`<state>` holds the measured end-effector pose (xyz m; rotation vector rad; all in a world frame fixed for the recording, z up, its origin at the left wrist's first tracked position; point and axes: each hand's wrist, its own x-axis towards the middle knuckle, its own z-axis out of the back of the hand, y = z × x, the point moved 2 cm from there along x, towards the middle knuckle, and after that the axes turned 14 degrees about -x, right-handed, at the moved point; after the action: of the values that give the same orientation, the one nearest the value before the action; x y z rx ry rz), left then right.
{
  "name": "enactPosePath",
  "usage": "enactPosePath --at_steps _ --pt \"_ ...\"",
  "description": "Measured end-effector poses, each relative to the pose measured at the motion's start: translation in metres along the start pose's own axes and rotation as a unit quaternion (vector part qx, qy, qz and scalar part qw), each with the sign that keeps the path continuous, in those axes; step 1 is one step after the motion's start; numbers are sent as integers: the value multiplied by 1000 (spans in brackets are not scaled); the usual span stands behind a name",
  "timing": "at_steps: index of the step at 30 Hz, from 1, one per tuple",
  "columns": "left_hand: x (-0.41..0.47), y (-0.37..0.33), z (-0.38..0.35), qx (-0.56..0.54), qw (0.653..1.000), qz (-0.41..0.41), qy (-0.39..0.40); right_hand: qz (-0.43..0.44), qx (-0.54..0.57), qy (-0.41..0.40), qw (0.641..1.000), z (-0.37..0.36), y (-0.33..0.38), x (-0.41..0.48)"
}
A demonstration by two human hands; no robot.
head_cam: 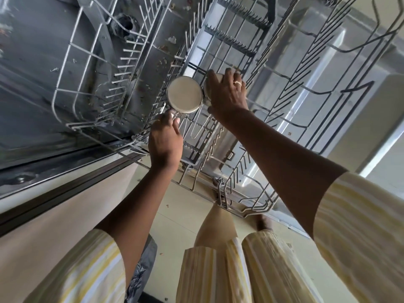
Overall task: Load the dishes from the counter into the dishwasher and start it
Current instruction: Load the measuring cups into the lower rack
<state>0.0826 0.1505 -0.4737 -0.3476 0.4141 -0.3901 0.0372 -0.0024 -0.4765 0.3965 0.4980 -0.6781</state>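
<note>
Single view, head-worn and wide-angle. It faces steeply down and slightly forward, close over the grey wire dishwasher rack (218,51), which fills the upper half. The frame is rolled, so the rack runs diagonally, with the grey steel tub floor (32,84) upper left and the shiny steel door panel (328,68) upper right. The cream tiled floor (175,215) and the wearer's striped yellow-and-white garment (218,270) lie directly below. Straight edges bow near the borders.

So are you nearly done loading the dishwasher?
Only starting. Done: the rack is pulled out. In hand: the left hand holds a cup by its handle, the right hand grips a second cup, both at the rack. Left: no other dishes show inside, and it isn't started.
</note>
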Motion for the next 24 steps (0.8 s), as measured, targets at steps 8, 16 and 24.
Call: enactPosePath --at_steps 8,16,24 --pt "13 -12 -1 -98 995 -30 3 0 68 -60 996 -2 -6 9" --pt "41 -35 -5 -15 998 -59 26 13 56 -70 996 4 -11 5" --pt "45 -27 1 -57 996 -61 30 11 28 -61 998 12 -6 -3"
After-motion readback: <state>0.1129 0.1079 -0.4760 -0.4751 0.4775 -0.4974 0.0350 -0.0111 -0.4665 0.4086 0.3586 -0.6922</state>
